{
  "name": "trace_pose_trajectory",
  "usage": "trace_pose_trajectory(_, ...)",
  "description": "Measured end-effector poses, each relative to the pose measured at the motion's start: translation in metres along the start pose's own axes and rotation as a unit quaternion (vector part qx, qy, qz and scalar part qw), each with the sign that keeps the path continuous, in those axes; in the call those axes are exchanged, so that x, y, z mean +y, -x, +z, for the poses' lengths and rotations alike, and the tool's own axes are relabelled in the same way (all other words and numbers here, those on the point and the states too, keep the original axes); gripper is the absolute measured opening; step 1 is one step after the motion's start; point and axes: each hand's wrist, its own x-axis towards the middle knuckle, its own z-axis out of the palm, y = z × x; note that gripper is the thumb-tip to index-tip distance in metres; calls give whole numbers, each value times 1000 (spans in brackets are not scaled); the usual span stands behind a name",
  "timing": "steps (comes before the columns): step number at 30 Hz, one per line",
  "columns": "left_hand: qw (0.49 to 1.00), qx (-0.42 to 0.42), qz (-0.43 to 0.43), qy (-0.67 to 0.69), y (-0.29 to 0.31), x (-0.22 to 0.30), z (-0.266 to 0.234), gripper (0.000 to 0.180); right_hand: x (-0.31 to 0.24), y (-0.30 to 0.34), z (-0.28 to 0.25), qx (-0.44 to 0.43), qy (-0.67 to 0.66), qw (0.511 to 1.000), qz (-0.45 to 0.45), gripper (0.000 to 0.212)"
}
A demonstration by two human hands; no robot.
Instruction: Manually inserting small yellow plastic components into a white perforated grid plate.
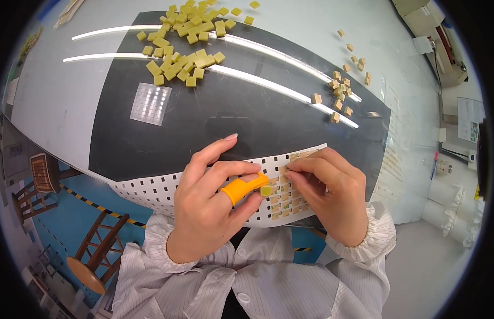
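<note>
the mat (257,117) looks glossy, the perforated sheet (162,194) matt, the finger sleeve (237,190) plastic, the garment (300,287) cloth.

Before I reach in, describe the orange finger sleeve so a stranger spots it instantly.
Find the black mat, then the white sheet with black squares along its near side. Over the sheet is the left hand, with the orange sleeve around one finger. Its bright colour stands out from the bare fingers beside it.
</note>
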Motion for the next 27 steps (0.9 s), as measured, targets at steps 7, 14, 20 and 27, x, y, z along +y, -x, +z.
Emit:
trace_pose_trajectory(7, 1000, 3, 0, -6, 0, -1, 1, 24, -2, -2, 1, 1, -11, 1000, 18, 11)
trace_pose_trajectory(14, 1000, 4, 3, -2, 0, -2, 1, 23, -3, -7, -4, -43, -79, 992, 86, 11)
trace_pose_trajectory(20, 1000, 6, 9, 2, -2, -2, 1, 22, -6, -9, -15, -155, -326, 902, 237, 13)
trace_pose_trajectory(27, 1000, 3, 8, 1, -1, -3, 1, 23, -8, -16, -10, -225, -395, 834, 314, 14)
